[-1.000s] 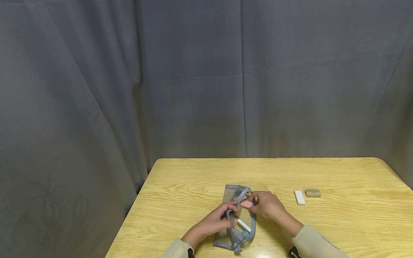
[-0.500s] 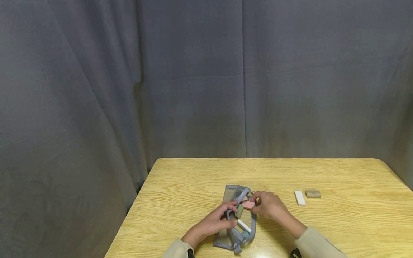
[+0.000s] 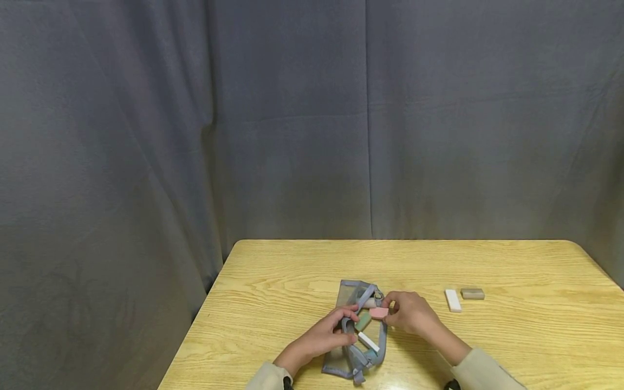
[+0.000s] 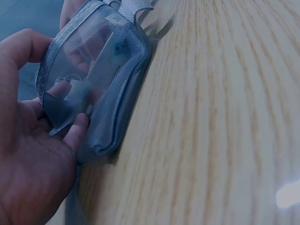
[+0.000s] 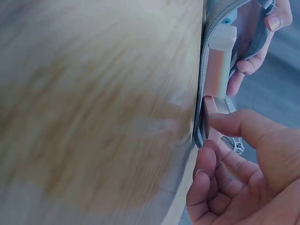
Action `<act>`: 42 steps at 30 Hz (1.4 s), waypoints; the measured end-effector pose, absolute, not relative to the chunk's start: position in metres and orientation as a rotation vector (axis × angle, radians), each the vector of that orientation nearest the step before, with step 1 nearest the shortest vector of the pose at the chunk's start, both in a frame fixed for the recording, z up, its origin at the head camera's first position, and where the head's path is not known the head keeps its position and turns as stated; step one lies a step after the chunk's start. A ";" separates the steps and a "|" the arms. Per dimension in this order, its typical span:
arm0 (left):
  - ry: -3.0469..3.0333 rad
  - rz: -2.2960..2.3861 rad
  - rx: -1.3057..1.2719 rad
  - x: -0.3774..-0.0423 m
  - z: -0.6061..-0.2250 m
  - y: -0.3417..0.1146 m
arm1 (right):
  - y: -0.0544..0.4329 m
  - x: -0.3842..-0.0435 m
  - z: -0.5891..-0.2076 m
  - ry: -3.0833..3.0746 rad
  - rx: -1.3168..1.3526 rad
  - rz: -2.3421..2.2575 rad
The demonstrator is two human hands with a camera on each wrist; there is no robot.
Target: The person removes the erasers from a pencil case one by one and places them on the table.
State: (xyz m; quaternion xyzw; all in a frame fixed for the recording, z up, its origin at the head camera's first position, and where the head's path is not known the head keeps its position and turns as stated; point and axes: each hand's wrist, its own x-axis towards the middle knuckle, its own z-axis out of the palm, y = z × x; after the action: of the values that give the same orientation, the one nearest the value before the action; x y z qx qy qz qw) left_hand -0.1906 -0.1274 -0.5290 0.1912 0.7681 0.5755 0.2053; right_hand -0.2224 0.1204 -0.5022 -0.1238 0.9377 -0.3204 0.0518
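Observation:
A grey mesh zip pouch (image 3: 383, 338) lies on the table with its mouth spread. My left hand (image 3: 324, 336) grips the near flap of that mouth; in the left wrist view, its fingers (image 4: 77, 131) curl round the mesh edge. At the pouch's right rim my right hand (image 3: 409, 313) pinches a pink eraser (image 3: 378, 313) between thumb and fingers. The right wrist view has this eraser (image 5: 209, 105) just inside the zipped edge, partly behind the thumb. Also within the mouth are a green eraser (image 3: 363, 322) and a slim white one (image 3: 369, 342).
To the right on the wooden table (image 3: 526, 336) lie a white eraser (image 3: 453, 300) and a grey-brown block (image 3: 473, 294), side by side. A grey curtain (image 3: 302, 135) hangs behind the table's far edge.
My right hand has drawn the pink eraser slightly right, toward the pouch rim. The green eraser has come into fuller view. My left hand stays in place on the pouch.

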 end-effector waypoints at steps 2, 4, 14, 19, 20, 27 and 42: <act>2.136 1.607 0.537 -0.191 -0.530 -0.127 | 0.122 -0.221 -0.503 2.851 -0.377 -0.982; 2.132 1.609 0.544 -0.191 -0.530 -0.128 | 0.123 -0.220 -0.503 2.845 -0.377 -0.989; 2.101 1.626 0.567 -0.192 -0.534 -0.128 | 0.134 -0.211 -0.500 2.814 -0.445 -1.024; 2.112 1.622 0.564 -0.191 -0.533 -0.128 | 0.139 -0.207 -0.501 2.822 -0.499 -1.034; 2.117 1.620 0.562 -0.191 -0.532 -0.128 | 0.139 -0.207 -0.501 2.821 -0.509 -1.033; 2.122 1.620 0.567 -0.192 -0.533 -0.129 | 0.145 -0.204 -0.498 2.801 -0.501 -1.044; 2.135 1.606 0.542 -0.191 -0.531 -0.129 | 0.161 -0.203 -0.495 2.774 -0.474 -1.084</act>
State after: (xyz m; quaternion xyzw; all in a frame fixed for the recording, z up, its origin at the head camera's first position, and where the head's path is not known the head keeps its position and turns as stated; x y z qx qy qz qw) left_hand -0.1909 -0.1287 -0.5312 0.1947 0.7664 0.5763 0.2063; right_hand -0.2032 0.1609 -0.4951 -0.1568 0.9181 -0.3586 0.0631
